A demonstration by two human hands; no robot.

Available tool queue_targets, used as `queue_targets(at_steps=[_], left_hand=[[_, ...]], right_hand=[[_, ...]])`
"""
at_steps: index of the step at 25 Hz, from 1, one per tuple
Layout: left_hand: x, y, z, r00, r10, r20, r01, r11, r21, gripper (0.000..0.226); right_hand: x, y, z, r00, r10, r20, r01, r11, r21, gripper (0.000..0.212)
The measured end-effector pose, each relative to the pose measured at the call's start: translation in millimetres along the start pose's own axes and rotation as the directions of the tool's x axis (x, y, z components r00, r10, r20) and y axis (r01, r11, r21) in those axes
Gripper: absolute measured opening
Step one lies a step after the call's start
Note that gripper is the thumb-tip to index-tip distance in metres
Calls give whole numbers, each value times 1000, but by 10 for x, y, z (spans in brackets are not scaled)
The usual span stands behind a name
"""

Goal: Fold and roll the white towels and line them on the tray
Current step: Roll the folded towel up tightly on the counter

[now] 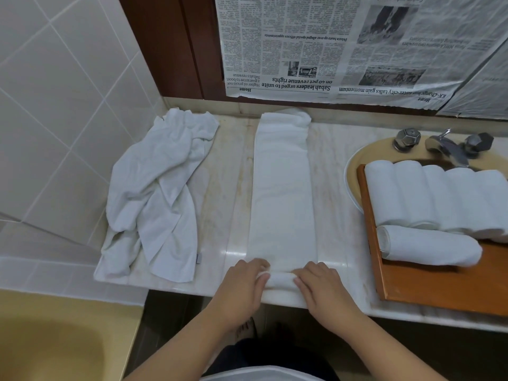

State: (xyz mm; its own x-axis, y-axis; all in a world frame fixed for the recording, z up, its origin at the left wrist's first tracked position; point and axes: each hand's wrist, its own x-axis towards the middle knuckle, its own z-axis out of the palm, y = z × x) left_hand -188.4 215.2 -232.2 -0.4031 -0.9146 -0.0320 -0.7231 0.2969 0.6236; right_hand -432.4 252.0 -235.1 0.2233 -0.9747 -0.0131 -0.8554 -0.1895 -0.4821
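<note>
The marble counter [222,215] carries a crumpled towel [156,193], a folded towel strip [281,188] and a wooden tray [439,287].

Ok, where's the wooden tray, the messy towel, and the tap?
wooden tray [428,284]: head view, bare wood near its front edge.
messy towel [156,193]: head view, middle of the crumpled heap.
tap [450,148]: head view, on the metal spout.

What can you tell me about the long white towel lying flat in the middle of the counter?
The long white folded towel is soft terry cloth, folded into a narrow strip that runs from the back wall to the front edge of the pale marble counter. Its far end is slightly bunched. Its near end is rolled into a small tube, gripped by the left hand and the right hand.
</note>
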Motion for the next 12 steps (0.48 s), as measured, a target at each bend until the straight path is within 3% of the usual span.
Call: queue_targets(at_steps=[2,4,6,8,10,12], left_hand=[[-9,-16,45,999,-30,-16,27,993,-116,19],[-20,-35,116,997,15,-76,-22,996,-81,12],[4,-57,147,984,46,-170,-39,998,43,4],[45,-108,168,960,194,-200,-149,964,221,12],[16,-199,204,885,449,-119,-378,845,379,27],[-43,-317,203,825,566,-9,-509,749,425,38]], right_hand=[[20,33,3,997,74,28,-78,981,176,14],[32,68,18,997,65,-37,-57,980,188,10],[3,92,30,992,15,-129,-14,1000,10,14],[-52,41,45,985,-69,-156,44,986,-163,27],[-153,0,86,972,-166,-167,117,955,-272,24],[-238,10,121,968,-180,-177,114,937,-330,32]])
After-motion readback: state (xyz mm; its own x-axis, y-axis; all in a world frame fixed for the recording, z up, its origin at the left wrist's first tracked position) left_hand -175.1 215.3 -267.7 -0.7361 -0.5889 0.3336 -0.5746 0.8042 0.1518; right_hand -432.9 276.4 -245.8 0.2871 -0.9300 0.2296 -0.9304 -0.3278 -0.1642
